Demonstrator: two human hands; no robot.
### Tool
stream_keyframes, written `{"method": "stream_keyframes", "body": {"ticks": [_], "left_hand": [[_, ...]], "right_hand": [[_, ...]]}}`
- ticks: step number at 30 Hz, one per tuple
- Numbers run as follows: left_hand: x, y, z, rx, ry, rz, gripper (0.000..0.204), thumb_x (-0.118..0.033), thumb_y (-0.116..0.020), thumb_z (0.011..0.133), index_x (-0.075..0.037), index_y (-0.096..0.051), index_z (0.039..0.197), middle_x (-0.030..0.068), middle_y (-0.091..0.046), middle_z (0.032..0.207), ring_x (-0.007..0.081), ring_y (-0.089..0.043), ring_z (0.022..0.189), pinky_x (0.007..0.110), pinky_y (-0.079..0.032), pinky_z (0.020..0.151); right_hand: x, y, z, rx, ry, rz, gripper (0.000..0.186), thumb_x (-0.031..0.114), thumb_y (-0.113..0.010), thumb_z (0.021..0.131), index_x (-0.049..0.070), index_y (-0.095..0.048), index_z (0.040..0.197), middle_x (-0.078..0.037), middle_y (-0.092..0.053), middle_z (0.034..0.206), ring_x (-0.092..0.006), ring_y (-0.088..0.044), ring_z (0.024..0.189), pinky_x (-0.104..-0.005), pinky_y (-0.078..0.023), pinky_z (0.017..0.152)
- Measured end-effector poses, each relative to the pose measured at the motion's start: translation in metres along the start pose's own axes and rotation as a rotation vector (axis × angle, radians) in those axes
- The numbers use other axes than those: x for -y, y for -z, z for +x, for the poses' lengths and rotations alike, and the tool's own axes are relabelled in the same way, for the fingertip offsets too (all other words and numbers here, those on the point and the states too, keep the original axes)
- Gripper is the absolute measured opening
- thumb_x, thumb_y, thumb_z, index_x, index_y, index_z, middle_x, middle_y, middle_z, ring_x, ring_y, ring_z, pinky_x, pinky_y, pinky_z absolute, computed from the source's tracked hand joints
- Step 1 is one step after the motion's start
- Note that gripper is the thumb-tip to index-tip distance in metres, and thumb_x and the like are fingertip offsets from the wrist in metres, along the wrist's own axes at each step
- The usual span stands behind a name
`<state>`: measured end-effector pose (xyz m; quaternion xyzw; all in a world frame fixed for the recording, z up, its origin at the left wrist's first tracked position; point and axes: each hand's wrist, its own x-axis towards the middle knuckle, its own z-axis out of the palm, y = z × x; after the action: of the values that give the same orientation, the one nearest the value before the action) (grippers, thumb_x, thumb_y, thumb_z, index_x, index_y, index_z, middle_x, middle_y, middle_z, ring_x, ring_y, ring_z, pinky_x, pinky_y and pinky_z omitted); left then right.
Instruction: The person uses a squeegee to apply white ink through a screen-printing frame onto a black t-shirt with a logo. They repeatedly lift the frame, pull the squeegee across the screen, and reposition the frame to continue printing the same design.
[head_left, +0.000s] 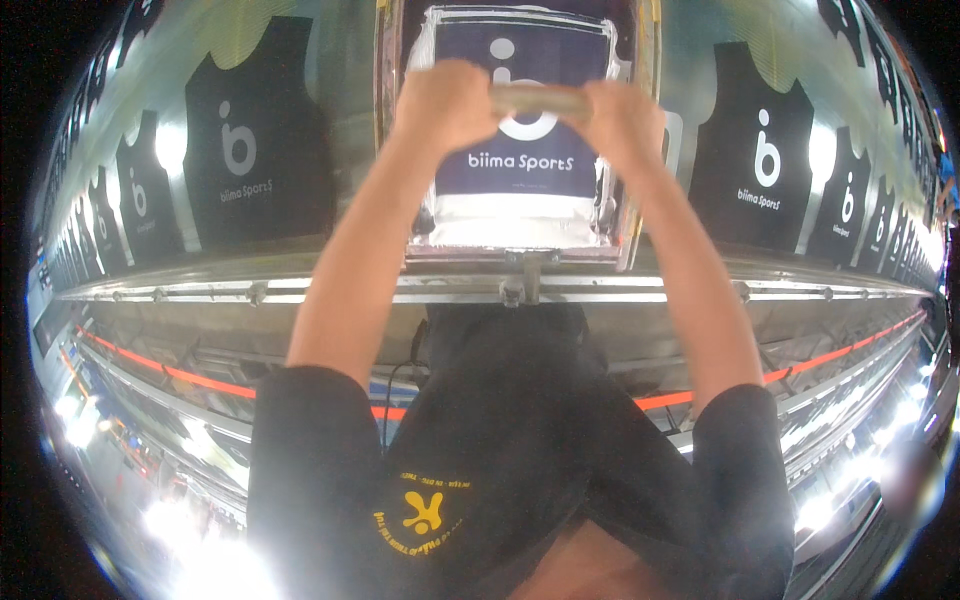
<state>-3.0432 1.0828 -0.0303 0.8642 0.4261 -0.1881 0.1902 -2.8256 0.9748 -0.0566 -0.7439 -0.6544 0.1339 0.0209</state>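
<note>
With both arms stretched forward, I grip a squeegee (541,99) by its pale, bar-shaped handle. My left hand (447,105) is closed around its left end. Around the right end, my right hand (622,118) is closed too. The squeegee is over a framed printing screen (634,190), across its upper part. Inside the frame is a dark navy area (460,178) with a white round logo and lettering, partly covered by the handle. White ink (515,212) lies in a band along the near side. The squeegee's blade is hidden.
Black sleeveless tops (250,140) with white prints lie in a row along the long table to the left; more tops (750,165) lie to the right. A metal rail (620,289) with a clamp (513,290) runs along the near edge. Below it stretches an orange-red strip (190,377).
</note>
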Motion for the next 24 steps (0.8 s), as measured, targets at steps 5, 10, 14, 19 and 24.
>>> {"method": "stream_keyframes", "body": {"ticks": [5,10,14,19,24], "left_hand": [[-0.024,-0.088,-0.106,-0.134,-0.006,-0.150,0.039,-0.034,-0.085,0.080,-0.014,-0.080,0.113,0.0090,-0.077,0.109,0.0317,-0.076,0.102,0.048,-0.062,0.087],[-0.024,-0.077,-0.117,-0.140,-0.065,-0.117,0.043,-0.049,-0.085,0.083,-0.012,-0.083,0.104,0.0117,-0.079,0.097,0.0340,-0.078,0.093,0.048,-0.062,0.084],[-0.015,0.005,-0.049,0.077,-0.039,-0.081,0.056,-0.066,-0.075,0.091,-0.010,-0.083,0.091,0.0153,-0.080,0.088,0.0360,-0.079,0.089,0.051,-0.061,0.086],[0.020,0.068,0.069,-0.033,-0.097,0.049,0.066,-0.071,-0.073,0.091,-0.006,-0.085,0.098,0.0179,-0.081,0.094,0.0387,-0.079,0.094,0.051,-0.062,0.090],[0.030,0.063,0.108,-0.174,-0.045,-0.042,0.057,-0.065,-0.079,0.087,-0.009,-0.086,0.095,0.0161,-0.081,0.091,0.0343,-0.080,0.092,0.050,-0.062,0.087]], "right_hand": [[0.013,-0.050,-0.129,-0.351,0.162,0.140,0.017,0.019,-0.083,0.074,0.013,-0.073,0.085,-0.005,-0.070,0.084,-0.0258,-0.072,0.079,-0.0429,-0.057,0.072],[0.014,-0.027,-0.130,-0.177,0.185,0.189,0.028,0.035,-0.087,0.079,0.012,-0.074,0.088,-0.006,-0.071,0.086,-0.0290,-0.072,0.083,-0.0462,-0.057,0.074],[0.004,0.032,-0.049,0.107,0.045,0.090,0.045,0.057,-0.083,0.087,0.013,-0.078,0.094,-0.005,-0.075,0.091,-0.0303,-0.076,0.089,-0.0482,-0.060,0.078],[-0.016,0.069,0.081,0.109,-0.066,0.051,0.047,0.060,-0.083,0.087,0.015,-0.082,0.098,-0.009,-0.079,0.085,-0.0301,-0.078,0.091,-0.0480,-0.058,0.080],[-0.031,0.032,0.120,-0.095,-0.033,-0.011,0.048,0.063,-0.083,0.085,0.017,-0.082,0.099,-0.004,-0.079,0.091,-0.0296,-0.077,0.089,-0.0477,-0.059,0.079]]}}
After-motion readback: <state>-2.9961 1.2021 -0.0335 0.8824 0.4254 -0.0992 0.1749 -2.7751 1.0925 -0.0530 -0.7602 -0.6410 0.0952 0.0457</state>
